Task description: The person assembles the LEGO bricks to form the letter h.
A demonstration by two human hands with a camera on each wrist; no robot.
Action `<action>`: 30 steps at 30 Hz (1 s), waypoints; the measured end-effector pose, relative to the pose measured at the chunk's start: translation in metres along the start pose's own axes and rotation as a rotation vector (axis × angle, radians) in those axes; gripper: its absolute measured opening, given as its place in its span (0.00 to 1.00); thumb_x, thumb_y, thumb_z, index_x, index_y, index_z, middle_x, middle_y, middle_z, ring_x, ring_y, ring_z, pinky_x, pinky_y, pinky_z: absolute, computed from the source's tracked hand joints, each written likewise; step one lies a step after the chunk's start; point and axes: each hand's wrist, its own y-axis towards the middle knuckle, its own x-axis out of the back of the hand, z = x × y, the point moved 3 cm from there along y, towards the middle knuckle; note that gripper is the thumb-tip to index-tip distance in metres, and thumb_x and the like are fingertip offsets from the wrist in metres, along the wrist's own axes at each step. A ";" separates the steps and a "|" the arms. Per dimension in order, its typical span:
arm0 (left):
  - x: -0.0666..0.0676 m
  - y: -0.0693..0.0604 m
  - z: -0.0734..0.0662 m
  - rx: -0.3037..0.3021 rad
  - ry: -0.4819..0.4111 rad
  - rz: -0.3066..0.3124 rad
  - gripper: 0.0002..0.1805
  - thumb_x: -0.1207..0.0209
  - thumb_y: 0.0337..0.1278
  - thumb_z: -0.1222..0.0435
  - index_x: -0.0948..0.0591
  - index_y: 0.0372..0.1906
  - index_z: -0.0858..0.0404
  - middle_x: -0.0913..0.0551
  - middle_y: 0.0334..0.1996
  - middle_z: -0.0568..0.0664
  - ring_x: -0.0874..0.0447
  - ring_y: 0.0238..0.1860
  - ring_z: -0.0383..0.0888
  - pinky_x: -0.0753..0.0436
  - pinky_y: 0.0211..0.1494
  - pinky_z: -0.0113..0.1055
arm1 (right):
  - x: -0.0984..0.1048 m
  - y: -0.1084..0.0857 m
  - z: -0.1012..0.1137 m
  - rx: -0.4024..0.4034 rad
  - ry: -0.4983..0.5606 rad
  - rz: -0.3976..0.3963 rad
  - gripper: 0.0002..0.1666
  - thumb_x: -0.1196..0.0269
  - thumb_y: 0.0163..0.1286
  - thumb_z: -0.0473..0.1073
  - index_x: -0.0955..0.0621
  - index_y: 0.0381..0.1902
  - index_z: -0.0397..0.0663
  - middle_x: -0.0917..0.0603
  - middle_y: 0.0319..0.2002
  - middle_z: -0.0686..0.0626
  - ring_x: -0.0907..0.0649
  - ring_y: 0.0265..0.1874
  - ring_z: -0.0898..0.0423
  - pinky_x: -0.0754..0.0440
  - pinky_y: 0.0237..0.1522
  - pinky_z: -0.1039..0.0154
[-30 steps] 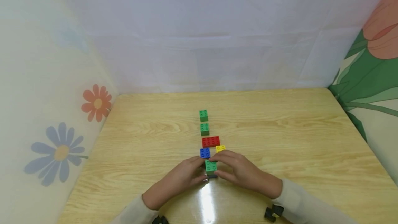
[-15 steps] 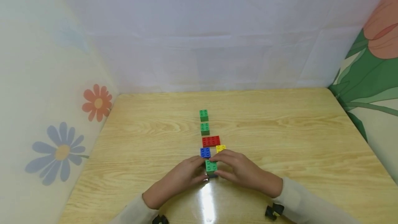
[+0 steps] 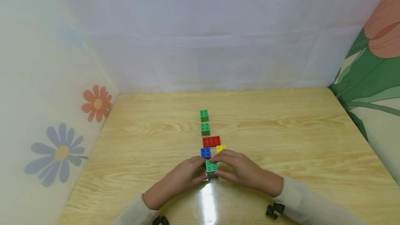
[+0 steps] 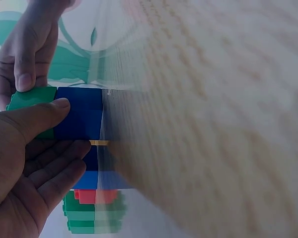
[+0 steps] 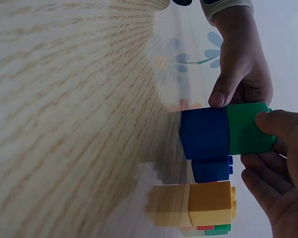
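Note:
A green brick (image 3: 211, 167) sits stacked on a dark blue brick (image 4: 79, 113) at the near end of a row on the table. My left hand (image 3: 183, 176) grips the stack from the left; in the left wrist view its thumb presses the blue brick's near side. From the right, my right hand (image 3: 242, 170) pinches the green brick, its thumb on the green side in the right wrist view. Just beyond the stack are another blue brick (image 3: 205, 152) and a yellow brick (image 5: 211, 204), the yellow one partly behind my right hand in the head view.
Farther back lie a long red brick (image 3: 211, 141) and two green bricks, one nearer (image 3: 205, 129) and one farther (image 3: 204, 115), in line on the wooden table (image 3: 150, 124). A pale wall (image 3: 203, 61) stands behind, with flower-patterned walls at both sides.

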 end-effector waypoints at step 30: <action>0.000 0.000 0.001 -0.028 0.004 -0.030 0.20 0.32 0.56 0.60 0.21 0.52 0.61 0.17 0.45 0.48 0.19 0.46 0.42 0.19 0.52 0.37 | -0.004 -0.001 -0.001 0.074 -0.040 -0.051 0.22 0.33 0.66 0.42 0.22 0.57 0.48 0.19 0.52 0.54 0.20 0.52 0.59 0.22 0.55 0.66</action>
